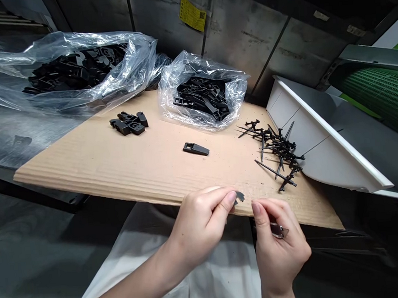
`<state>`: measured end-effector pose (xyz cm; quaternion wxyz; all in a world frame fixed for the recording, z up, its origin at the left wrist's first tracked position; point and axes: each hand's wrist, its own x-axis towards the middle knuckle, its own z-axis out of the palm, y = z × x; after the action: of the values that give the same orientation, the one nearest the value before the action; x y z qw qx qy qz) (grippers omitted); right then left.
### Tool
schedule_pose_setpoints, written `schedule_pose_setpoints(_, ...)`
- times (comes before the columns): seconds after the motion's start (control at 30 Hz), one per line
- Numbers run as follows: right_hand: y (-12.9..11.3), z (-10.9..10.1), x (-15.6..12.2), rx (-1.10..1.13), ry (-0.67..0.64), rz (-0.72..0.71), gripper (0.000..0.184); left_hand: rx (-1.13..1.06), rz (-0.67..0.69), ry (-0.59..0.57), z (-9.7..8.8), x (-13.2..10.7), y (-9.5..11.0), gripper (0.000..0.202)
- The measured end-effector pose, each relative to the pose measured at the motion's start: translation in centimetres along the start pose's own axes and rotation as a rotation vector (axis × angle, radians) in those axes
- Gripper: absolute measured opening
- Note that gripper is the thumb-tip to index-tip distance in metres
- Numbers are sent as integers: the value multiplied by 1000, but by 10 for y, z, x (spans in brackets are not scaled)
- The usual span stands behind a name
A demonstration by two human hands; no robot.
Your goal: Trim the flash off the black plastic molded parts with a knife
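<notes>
Black plastic clip (pixel 239 197) pinched by left hand (pixel 200 227) above front edge of cardboard sheet (pixel 118 173); second piece (pixel 278 230) held in right hand (pixel 279 257), half hidden by fingers (pixel 259 213); black pins (pixel 274 147) heaped toward right edge.

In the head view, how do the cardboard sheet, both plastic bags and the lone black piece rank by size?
1. Corrugated cardboard sheet
2. Larger clear plastic bag
3. Smaller clear plastic bag
4. Lone black piece

The larger bag is cropped, so its rank is unsure.
</notes>
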<state>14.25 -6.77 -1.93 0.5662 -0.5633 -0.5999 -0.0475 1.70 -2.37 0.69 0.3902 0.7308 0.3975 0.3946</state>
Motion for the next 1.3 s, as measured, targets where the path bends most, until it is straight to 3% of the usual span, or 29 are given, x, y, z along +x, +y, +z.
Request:
schedule_pose_setpoints(0.17, -5, -1, 0, 25, -85, 32, 20, -5, 35, 2, -1, 1, -1, 30)
schedule_pose_setpoints(0.4, -6, -1, 5, -72, -98, -124, 26, 40, 58, 14, 1, 0, -5, 28)
schedule_pose_setpoints(0.53, 3, -10, 11, 116, -124, 134, 6, -32, 106, -58, -2, 0, -7, 20)
schedule_pose_setpoints(0.63, 6, -18, 12, 281, -333, 357, 22, -141, 77, -119, -6, 0, -9, 27)
schedule_pose_setpoints(0.7, 6, -19, 10, 331, -423, 459, 27, -266, 5, -95, -6, 0, -11, 33)
schedule_pose_setpoints(0.83, 4, -15, 0, 404, -279, 567, 21, -568, -111, -24, -3, 0, -12, 36)
schedule_pose_setpoints(0.97, 6, -15, -4, 538, -271, 628, 18, -509, -88, -30, -4, 0, -7, 35)
schedule_pose_setpoints(1.07, 5, -12, -4, 521, -158, 566, 14, -555, -135, 3, -6, 3, -5, 34)
schedule_pose_setpoints(1.17, -1, -3, -7, 273, -12, 333, 20, -692, -283, -22, -7, 8, -3, 28)
schedule_pose_setpoints(1.23, -7, 5, -8, 117, 8, 152, 21, -754, -322, -107, -9, 12, -2, 23)
schedule_pose_setpoints(1.3, -15, 6, -6, 65, -29, 80, 19, -791, -309, -149, -12, 14, -2, 18)
